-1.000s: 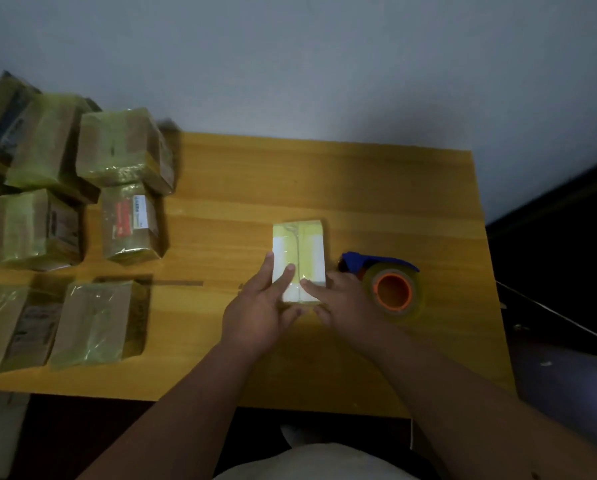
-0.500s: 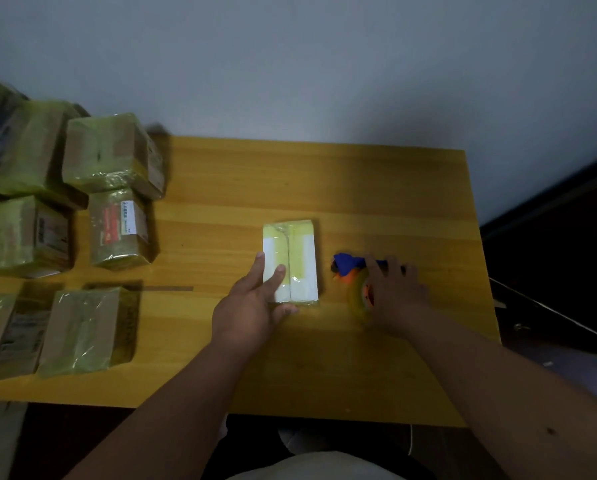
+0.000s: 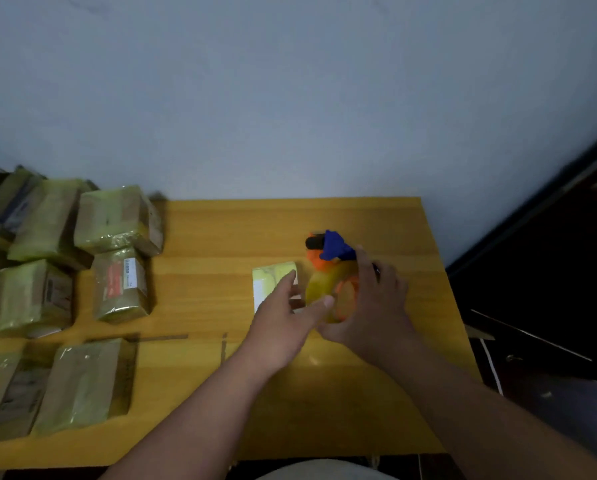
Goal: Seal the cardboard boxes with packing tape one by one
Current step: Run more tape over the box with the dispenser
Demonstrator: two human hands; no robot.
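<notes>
My left hand is nearest, fingers straight and loose, lying over the near end of the small box, w/ the thumb reaching toward the tape. It pins the box, not gripping it. My right hand is just beside it, fingers curled round the tape dispenser, lifted and tilted over the table right next to the box, blue handle end pointing away from me.

The box sits mid-table, already wrapped partly in yellowish tape. I judge it light and stiff enough, but that glossy film prob makes it slick, so flat pressure from above should stop it skating when I pull tape. Best hold: palm on top or pinch the long sides, clear of the seam I'm taping.

The dispenser looks like light plastic w/ a fat roll; a grip round the roll and frame suits it. Can't see the cutter edge from here, so I'd keep fingers off the front.

Farther left, sealed boxes are stacked near the wall.
</notes>
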